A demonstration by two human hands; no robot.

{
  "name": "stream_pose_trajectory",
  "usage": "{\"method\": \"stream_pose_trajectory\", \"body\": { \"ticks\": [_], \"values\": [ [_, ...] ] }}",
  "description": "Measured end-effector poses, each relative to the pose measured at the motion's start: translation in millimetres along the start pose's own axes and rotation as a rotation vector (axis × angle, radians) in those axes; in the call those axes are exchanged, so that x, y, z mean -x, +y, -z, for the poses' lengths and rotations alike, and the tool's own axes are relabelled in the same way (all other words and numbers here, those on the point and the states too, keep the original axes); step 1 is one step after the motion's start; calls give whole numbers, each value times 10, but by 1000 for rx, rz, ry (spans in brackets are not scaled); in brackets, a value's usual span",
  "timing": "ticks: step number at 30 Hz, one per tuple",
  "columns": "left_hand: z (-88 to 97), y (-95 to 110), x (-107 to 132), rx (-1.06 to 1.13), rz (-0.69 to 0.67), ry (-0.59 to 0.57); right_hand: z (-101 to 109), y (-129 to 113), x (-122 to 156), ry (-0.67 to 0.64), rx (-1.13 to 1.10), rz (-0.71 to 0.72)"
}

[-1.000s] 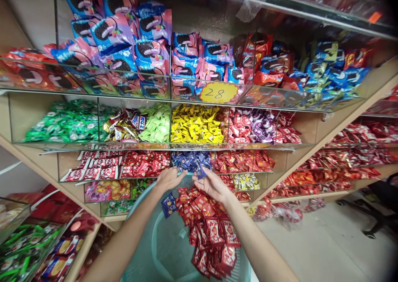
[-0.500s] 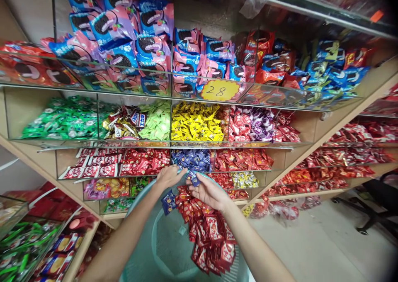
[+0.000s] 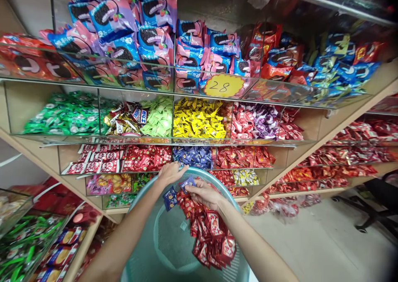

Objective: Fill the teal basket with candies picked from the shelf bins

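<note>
My left hand (image 3: 170, 173) is closed on the far rim of a teal plastic basket (image 3: 141, 253), its thumb along the edge. Inside the basket, my right hand (image 3: 207, 194) pinches a small dark blue candy packet (image 3: 186, 184) between thumb and fingers. Another blue packet (image 3: 170, 198) lies just left of it, against the basket wall. Below the right hand, a heap of red candy packets (image 3: 214, 232) runs down the basket's right side. A small clear piece (image 3: 183, 225) lies on the basket floor.
Beyond the rim stands a bin of blue packets (image 3: 192, 156) on tiered shelves. Yellow candies (image 3: 199, 118) and green candies (image 3: 68, 114) fill bins above. A yellow price tag (image 3: 224, 85) reads 28. Black chair legs (image 3: 363, 209) stand on the floor at right.
My right hand has lowered from near the rim into the basket, carrying the blue packet down and left. My left hand stays at the rim. The view has shifted slightly.
</note>
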State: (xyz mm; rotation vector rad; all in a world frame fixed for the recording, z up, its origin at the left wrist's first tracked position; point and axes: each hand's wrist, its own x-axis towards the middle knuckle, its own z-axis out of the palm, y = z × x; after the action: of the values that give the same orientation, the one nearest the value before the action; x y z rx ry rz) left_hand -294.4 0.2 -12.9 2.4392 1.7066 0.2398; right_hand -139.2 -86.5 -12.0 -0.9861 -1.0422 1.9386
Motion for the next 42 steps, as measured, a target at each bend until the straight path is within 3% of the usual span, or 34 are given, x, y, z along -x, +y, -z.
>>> {"method": "stream_pose_trajectory", "body": {
  "ticks": [4, 9, 11, 14, 18, 23, 35, 42],
  "values": [
    [-9, -6, -2, -14, -1, -5, 20, 49, -56, -85, 270, 45],
    [-13, -14, -4, -20, -6, 1, -61, 122, -244, -33, 1138, 175],
    [-17, -19, -6, -18, -4, -3, -157, 174, -315, -98, 1475, 172],
    [-19, -25, -6, -6, -12, -6, -319, 301, -386, -230, 1741, 138],
    [-11, -21, 0, 7, -16, -3, -444, 519, -437, -213, 1907, 131],
    [3, -9, 5, -2, -18, -1, -445, 666, -435, -225, 2000, 210],
    [-10, -16, -3, -29, -28, 0, -408, 784, -448, -209, 2093, 372],
    [-13, -6, -1, -39, -11, 10, -263, 681, -403, -49, 2030, 603]
  ]
}}
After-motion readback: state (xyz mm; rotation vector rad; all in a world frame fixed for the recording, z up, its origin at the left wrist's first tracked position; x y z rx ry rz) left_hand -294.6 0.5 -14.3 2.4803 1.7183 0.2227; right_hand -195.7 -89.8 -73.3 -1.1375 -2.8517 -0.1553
